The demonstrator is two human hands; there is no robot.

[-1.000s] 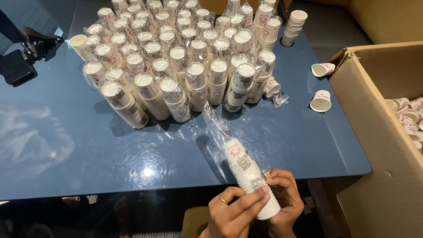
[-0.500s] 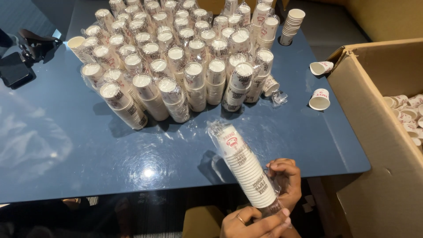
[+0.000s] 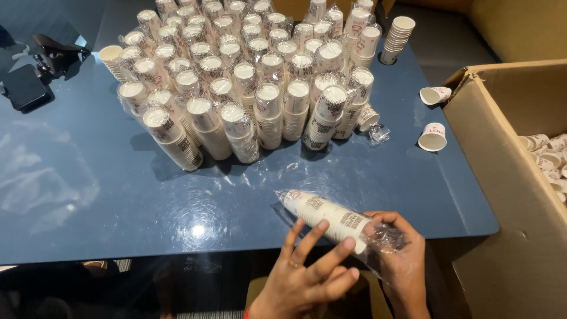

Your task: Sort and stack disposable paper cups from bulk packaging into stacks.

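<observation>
A clear plastic sleeve holding a stack of white paper cups [image 3: 322,214] lies tilted at the near edge of the dark blue table [image 3: 88,195]. My right hand [image 3: 401,260] grips the sleeve's bunched open end. My left hand [image 3: 307,274] has its fingers spread and rests against the side of the stack. Many more wrapped cup stacks [image 3: 248,88] stand upright in rows across the far half of the table.
An open cardboard box [image 3: 502,177] with loose cups inside stands at the right. Two single cups [image 3: 432,137] lie near it on the table, and an unwrapped stack [image 3: 397,38] stands at the back right. A black device [image 3: 35,74] sits at the left edge.
The wrapped stack has tipped from nearly upright to lying almost flat, top end pointing left. My left hand has come up from below and opened against its side.
</observation>
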